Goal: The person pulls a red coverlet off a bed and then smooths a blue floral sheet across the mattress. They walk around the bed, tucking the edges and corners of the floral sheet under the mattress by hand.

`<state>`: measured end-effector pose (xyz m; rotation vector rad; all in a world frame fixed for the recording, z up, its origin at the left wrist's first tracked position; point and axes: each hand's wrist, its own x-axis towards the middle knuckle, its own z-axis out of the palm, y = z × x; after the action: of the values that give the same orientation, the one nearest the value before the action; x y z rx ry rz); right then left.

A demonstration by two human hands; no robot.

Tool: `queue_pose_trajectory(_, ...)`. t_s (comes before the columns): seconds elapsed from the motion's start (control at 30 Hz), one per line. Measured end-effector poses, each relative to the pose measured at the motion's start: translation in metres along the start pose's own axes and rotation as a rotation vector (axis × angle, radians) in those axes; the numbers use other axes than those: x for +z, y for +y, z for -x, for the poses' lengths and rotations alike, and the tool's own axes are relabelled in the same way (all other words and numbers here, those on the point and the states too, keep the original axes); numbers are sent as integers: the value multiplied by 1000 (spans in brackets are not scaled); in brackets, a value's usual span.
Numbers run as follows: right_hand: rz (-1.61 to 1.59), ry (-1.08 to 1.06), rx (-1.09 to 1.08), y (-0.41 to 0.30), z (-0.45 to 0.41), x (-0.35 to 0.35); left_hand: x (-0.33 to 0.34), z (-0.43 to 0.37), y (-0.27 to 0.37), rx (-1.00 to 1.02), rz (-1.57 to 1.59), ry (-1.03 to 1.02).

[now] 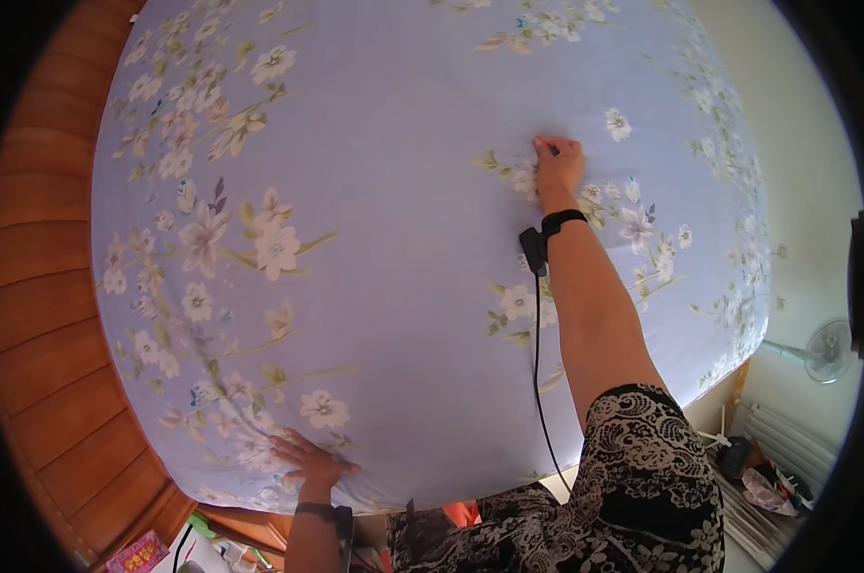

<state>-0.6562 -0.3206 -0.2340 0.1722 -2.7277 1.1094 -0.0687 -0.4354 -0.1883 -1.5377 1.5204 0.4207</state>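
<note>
A lavender bed sheet printed with white flowers and green leaves covers the mattress in front of me. My left hand lies palm down on its near left corner, fingers spread, with slight creases around it. My right hand reaches far across to the right of the middle. Its thumb and fingertips are drawn together at the sheet's surface, and no object shows between them. Whether a bit of fabric is caught there is hidden. Both wrists wear black bands; a black cable hangs from the right wrist's device.
A wooden headboard runs along the left side. At the lower left, a red packet and small items lie on a white surface. A fan, a radiator and a pile of belongings stand at the right.
</note>
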Motion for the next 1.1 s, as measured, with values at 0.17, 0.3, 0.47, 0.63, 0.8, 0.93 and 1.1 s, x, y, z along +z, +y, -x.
queue_pose_trajectory(0.17, 168, 61, -160, 12, -5, -17, -7, 5, 7, 5, -42, -13)
queue_pose_trajectory(0.3, -570, -298, 220, 67, 8, -81, -12, 7, 20, -31, -110, -50)
queue_pose_trajectory(0.47, -546, -37, 495, 172, 122, -239, -15, 13, 1, -36, -66, -23)
queue_pose_trajectory(0.63, 1461, -1092, 517, 336, 321, -506, -18, 22, 9, 3, -51, -27)
queue_pose_trajectory(0.8, 1337, -417, 953, 243, 332, -496, -18, 26, 7, 8, -45, -6)
queue_pose_trajectory(0.93, 857, -187, 307, 229, 225, -382, -8, 24, 6, 91, 17, 36)
queue_pose_trajectory(1.1, 700, -228, -222, 24, 269, -119, 11, 16, -45, 141, 73, 190)
